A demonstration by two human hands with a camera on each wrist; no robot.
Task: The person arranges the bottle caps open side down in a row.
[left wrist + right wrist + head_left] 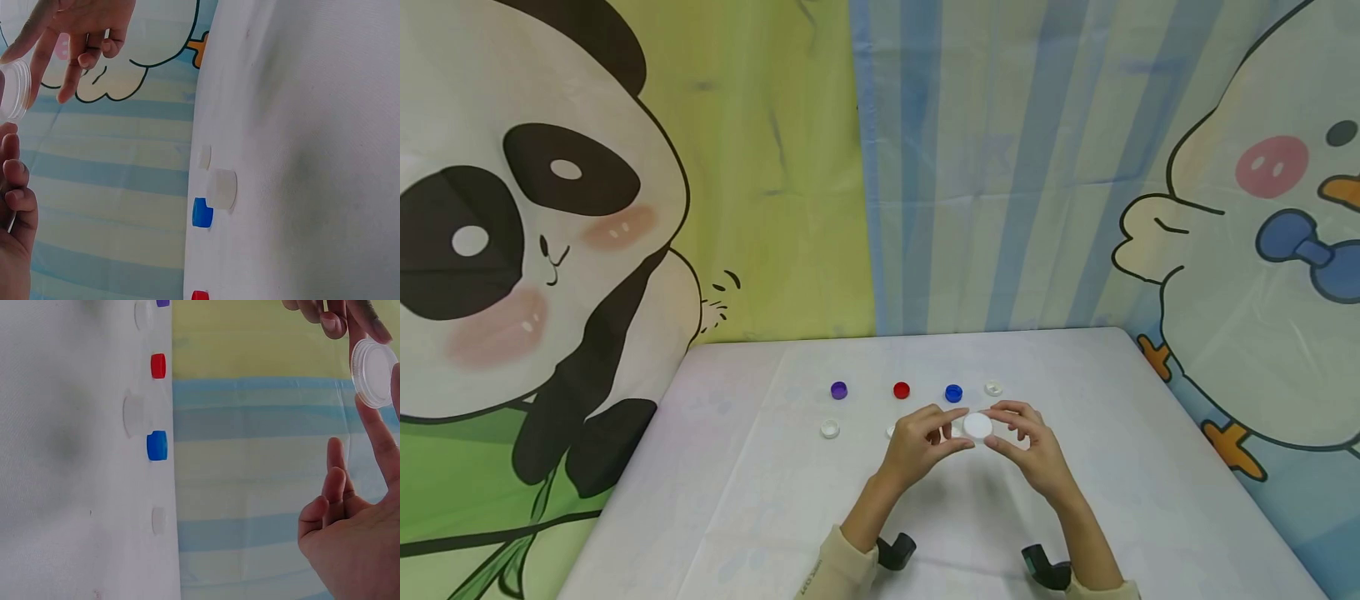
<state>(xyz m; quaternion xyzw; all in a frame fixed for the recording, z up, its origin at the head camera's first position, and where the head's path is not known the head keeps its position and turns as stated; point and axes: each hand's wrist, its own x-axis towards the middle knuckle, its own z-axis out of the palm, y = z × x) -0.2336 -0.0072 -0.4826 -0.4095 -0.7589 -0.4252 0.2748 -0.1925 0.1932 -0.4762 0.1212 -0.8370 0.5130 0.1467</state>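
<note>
Round white cap [977,427] is raised above the table [760,517], between the fingertips of the left hand [915,443] and those of the right hand [1036,450]. From left to right, a pale cap [830,428] lies out to the left hand's left, with a purple cap [838,390] farther ahead; a red cap [901,390] lies beyond its knuckles, a blue cap [953,392] ahead of the gap between the hands.

For this two-handed hold, light, even pressure on the rim seems best; squeezing harder on one side would probably tip or spin it. Letting one hand steady while the other adjusts should give better control.

The left hand pinches the cap's left edge, forefinger on the far side and thumb nearer. The right hand mirrors it at the right edge, forefinger nearly straight, other fingers loosely bent away. Both forearms slant inward, wrists well apart.
</note>
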